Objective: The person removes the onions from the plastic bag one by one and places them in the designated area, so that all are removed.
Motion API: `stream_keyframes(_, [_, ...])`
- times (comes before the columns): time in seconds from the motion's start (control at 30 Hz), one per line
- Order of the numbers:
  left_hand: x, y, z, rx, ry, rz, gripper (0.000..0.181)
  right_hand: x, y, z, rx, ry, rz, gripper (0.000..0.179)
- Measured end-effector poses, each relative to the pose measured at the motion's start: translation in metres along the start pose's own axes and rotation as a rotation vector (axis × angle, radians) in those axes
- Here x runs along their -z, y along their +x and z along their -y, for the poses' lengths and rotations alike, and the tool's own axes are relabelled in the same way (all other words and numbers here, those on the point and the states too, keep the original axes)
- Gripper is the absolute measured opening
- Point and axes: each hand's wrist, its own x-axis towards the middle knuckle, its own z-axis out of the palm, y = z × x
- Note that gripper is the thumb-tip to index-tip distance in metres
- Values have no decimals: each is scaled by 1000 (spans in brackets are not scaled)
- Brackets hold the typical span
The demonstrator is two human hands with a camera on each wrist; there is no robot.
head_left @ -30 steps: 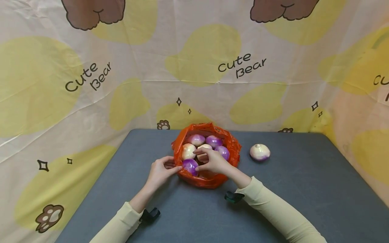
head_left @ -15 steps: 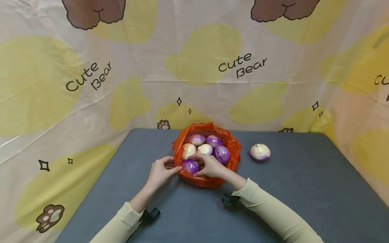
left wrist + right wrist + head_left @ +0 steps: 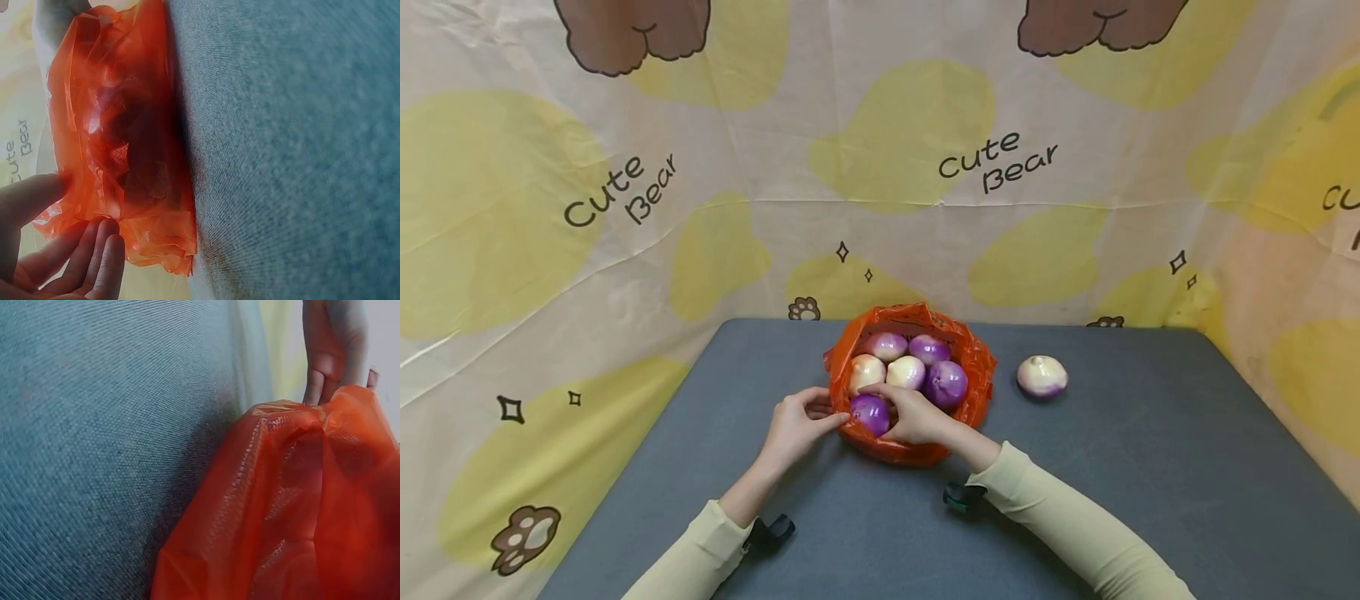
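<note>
An orange-red plastic bag (image 3: 973, 367) stands with its mouth spread wide near the table's far edge, several onions inside it. My left hand (image 3: 797, 425) pinches the bag's left rim, thumb over the edge and fingers along the outside. In the left wrist view those fingers (image 3: 103, 256) lie against the thin plastic. Reaching into the bag, my right hand (image 3: 917, 417) curls its thumb and fingers round a purple onion (image 3: 870, 414) at the near left. Behind it sit a pale onion (image 3: 867, 374), a white onion (image 3: 906, 372) and several purple ones. The right wrist view shows mostly the bag's outer wall (image 3: 287, 519).
One white and purple onion (image 3: 1042, 377) lies on the grey table (image 3: 1150, 433) to the right of the bag. A printed cloth (image 3: 895, 125) hangs behind the table and along its sides. Dark bands (image 3: 771, 533) sit at both wrists.
My right hand has moved down and left within the bag, closing round the near-left purple onion. The white and right-hand purple onions behind it have come into view. My left hand stays put.
</note>
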Motion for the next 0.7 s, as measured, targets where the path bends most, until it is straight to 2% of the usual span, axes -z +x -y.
stream_keyframes(0.5, [0, -1, -4, -3, 8, -9, 32, 1, -2, 1, -33, -3, 11, 68])
stream_keyframes(0.7, [0, 0, -3, 4, 1, -4, 32, 8, -8, 0, -61, 62, 16, 68])
